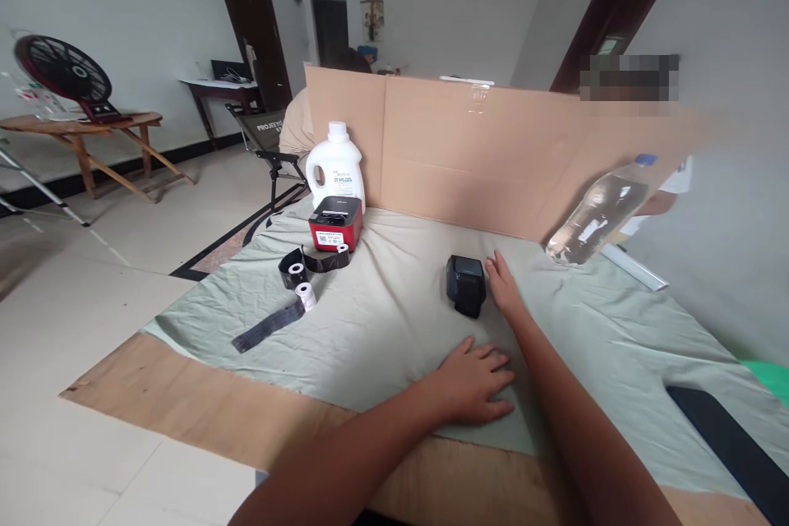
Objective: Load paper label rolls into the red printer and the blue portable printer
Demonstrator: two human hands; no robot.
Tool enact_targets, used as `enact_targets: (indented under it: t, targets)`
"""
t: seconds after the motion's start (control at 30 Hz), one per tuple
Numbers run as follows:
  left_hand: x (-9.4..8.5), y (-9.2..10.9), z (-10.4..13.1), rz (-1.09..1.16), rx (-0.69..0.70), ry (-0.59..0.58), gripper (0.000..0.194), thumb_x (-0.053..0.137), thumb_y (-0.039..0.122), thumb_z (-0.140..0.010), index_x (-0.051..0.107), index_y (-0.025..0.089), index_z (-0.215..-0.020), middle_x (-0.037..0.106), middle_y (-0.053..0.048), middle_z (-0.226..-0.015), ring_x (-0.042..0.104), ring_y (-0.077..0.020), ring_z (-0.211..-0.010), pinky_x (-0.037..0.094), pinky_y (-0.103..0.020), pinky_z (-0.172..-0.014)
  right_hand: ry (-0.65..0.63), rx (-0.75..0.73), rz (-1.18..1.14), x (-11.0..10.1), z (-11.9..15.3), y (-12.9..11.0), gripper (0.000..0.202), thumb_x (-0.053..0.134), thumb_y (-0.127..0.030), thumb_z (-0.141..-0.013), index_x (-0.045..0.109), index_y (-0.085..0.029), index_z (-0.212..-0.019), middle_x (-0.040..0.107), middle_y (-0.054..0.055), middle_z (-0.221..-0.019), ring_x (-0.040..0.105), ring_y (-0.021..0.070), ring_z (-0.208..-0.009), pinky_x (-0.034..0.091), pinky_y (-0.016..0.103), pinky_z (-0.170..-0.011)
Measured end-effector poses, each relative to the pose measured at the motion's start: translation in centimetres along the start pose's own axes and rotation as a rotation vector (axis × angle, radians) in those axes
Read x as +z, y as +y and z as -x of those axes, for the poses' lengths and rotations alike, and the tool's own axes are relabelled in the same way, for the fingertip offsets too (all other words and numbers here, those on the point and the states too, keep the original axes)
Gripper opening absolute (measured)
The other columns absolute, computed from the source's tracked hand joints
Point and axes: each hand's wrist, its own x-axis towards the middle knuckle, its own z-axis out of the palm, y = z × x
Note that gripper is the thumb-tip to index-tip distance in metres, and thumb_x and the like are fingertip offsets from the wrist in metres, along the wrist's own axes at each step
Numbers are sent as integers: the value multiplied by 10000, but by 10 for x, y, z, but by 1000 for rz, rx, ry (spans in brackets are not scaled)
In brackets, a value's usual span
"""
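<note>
Bare forearms (363,444) extended over the wooden front edge of the counter (203,390) onto its wrinkled cloth (382,329). The left hand (474,382) lay palm-down there, its fingers spread apart and gripping nothing. The right hand (504,288) was stretched out just beside the black device (467,286), its fingers straight and slightly parted, not clamped on it; whether a fingertip touched its side could not be told. The device sat on the cloth ahead of the left hand, with the white paper roll (306,297) and the red box (336,226) well off to the left.

Handling it well, in my judgement, called for the right palm flat along its side, the left hand against the opposite face, and light, even pressure low down. Dragging would likely have rucked the cloth, so a small lift seemed better than a push.
</note>
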Motion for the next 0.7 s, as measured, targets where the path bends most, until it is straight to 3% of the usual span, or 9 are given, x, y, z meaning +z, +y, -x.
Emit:
enact_targets:
  t: [0.13,0.23,0.33,0.53,0.63,0.7]
  targets:
    - [-20,-14,-2,188,-126,112,309,508,376,-977,726,247,-1154,749,-38,-1178,667,-211,-1084,493,-346,-953,-44,1,-91,7,-2,20,762,232,-594,-981,199,-175,-1617,469,129,-1563,474,201,-1425,348,441,-1189]
    - [-40,-31,-5,419,-339,357,296,497,345,-964,757,227,-1041,778,-30,-1000,682,-172,-867,499,-268,-728,-39,-15,-53,9,0,22,735,228,-560,-992,246,-150,-1603,513,121,-1530,472,196,-1424,341,431,-1194]
    - [-50,-45,-8,591,-473,598,292,523,370,-945,752,189,-944,741,-26,-833,616,-142,-720,431,-234,-607,-14,-12,1,9,1,19,709,231,-558,-998,315,-167,-1584,540,111,-1508,478,212,-1420,361,425,-1184]
    - [-52,-73,-21,843,-591,862,218,660,368,-809,685,155,-775,468,55,-572,392,-81,-535,306,-217,-531,-17,-34,-14,11,1,21,661,275,-490,-998,353,-165,-1568,572,104,-1478,522,214,-1380,369,406,-1180]
    - [-82,-76,-40,947,-634,1033,193,667,349,-780,623,165,-744,364,84,-526,293,-63,-483,238,-208,-486,-4,-44,-26,11,1,22,660,298,-480,-990,372,-147,-1556,579,117,-1469,527,222,-1373,359,404,-1184]
    - [-113,-62,-51,1024,-559,1063,184,650,342,-788,582,179,-735,304,96,-505,238,-55,-450,190,-203,-462,4,-55,-21,11,1,22,658,298,-480,-990,379,-144,-1551,590,123,-1455,534,229,-1366,366,411,-1180]
